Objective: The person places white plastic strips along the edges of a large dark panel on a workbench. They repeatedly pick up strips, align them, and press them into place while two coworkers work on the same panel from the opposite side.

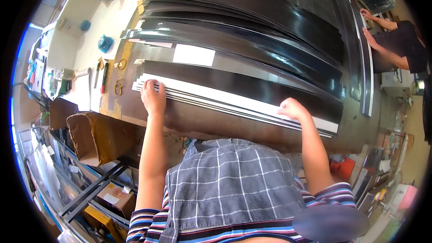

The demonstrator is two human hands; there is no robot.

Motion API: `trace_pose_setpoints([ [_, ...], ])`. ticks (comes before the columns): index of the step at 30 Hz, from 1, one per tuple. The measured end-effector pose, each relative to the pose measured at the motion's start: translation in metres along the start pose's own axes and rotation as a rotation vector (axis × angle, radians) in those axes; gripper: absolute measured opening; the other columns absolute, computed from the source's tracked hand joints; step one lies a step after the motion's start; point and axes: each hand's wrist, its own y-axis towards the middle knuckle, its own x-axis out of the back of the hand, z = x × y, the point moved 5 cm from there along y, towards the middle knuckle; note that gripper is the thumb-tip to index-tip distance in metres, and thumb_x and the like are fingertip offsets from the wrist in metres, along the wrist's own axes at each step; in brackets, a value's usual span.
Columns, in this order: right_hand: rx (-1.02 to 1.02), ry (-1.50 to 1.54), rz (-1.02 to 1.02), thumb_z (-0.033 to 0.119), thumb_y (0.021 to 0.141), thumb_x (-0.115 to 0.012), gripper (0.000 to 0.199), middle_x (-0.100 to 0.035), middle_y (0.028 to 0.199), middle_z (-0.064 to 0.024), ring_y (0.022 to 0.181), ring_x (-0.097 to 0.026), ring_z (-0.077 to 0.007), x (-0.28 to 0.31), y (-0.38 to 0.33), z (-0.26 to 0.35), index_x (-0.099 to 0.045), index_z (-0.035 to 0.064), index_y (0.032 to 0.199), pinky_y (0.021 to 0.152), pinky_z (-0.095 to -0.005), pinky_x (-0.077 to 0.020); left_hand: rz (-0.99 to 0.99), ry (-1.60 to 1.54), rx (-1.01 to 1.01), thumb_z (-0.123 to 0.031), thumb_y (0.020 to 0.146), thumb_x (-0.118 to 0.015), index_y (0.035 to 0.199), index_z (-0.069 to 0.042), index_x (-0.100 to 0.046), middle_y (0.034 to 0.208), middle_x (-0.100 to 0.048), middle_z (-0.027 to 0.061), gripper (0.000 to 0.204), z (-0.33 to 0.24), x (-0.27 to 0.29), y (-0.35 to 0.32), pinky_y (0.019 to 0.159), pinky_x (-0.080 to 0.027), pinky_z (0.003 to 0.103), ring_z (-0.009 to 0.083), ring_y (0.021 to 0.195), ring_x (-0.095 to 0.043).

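Before me, near the front edge of the worktable (202,123), lies a fanned stack of long black sheets with white edge strips (225,96). My left hand (154,99) is at the stack's left end, its fingers curled over the white strips. Toward the right end, my right hand (293,109) is closed on the front edge, thumb and fingers together. How many sheets each hand grips is hidden. Just behind the stack rest a blank white paper (194,55) and piles of glossy dark sheets (252,40).
Scissors (118,87) and a red-and-black pen (104,77) lie on the table's left side, near a blue tape roll (105,43). An open cardboard box (92,139) stands below left. At the far right, another person's hands (370,38) touch a long white-edged strip.
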Motion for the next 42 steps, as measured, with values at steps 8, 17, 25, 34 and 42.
trace_pose_setpoints([
  [8,-0.046,-0.031,0.013,0.031,0.069,-0.074,0.03,-0.065,0.07,-0.0181,0.065,-0.063,-0.0269,-0.002,0.001,-0.002,-0.071,0.0017,0.074,0.064,-0.0382,-0.0486,0.054,0.022,0.051,-0.018,0.081,-0.064,0.096,-0.003,-0.062,0.104,-0.063,0.0114,0.02,-0.009,0.002,0.0,0.091,-0.042,0.041,0.0319,0.102,-0.056],
  [17,-0.084,-0.055,0.026,0.029,0.068,-0.073,0.029,-0.064,0.068,-0.0175,0.065,-0.063,-0.0284,-0.001,-0.001,0.003,-0.067,0.001,0.069,0.063,-0.0396,-0.0475,0.061,0.018,0.042,-0.016,0.081,-0.064,0.096,-0.003,-0.063,0.105,-0.063,0.0118,0.021,-0.003,-0.001,-0.002,0.093,-0.042,0.041,0.0313,0.105,-0.055],
  [25,-0.11,-0.061,0.023,0.029,0.069,-0.075,0.029,-0.065,0.071,-0.018,0.068,-0.064,-0.0284,0.0,-0.004,0.006,-0.068,0.0008,0.071,0.065,-0.0395,-0.0485,0.07,-0.003,0.059,-0.017,0.081,-0.063,0.098,-0.003,-0.062,0.109,-0.062,0.0119,0.022,-0.003,-0.001,-0.004,0.095,-0.041,0.041,0.0307,0.108,-0.054],
  [34,-0.112,-0.061,-0.01,0.028,0.068,-0.075,0.028,-0.066,0.071,-0.018,0.068,-0.064,-0.0294,-0.001,-0.004,0.009,-0.069,0.0009,0.072,0.067,-0.0399,-0.0497,0.097,0.029,0.056,-0.026,0.079,-0.069,0.1,-0.002,-0.062,0.109,-0.062,0.0111,0.032,-0.008,0.002,-0.004,0.097,-0.04,0.04,0.0295,0.108,-0.054],
  [42,-0.068,-0.105,-0.046,0.03,0.069,-0.073,0.027,-0.067,0.076,-0.0179,0.075,-0.066,-0.0313,-0.002,-0.001,0.01,-0.071,0.0037,0.074,0.071,-0.0411,-0.0509,0.083,0.12,0.03,-0.029,0.079,-0.071,0.101,-0.003,-0.063,0.111,-0.062,0.0108,0.036,-0.015,0.006,-0.005,0.095,-0.041,0.041,0.0307,0.107,-0.055],
])
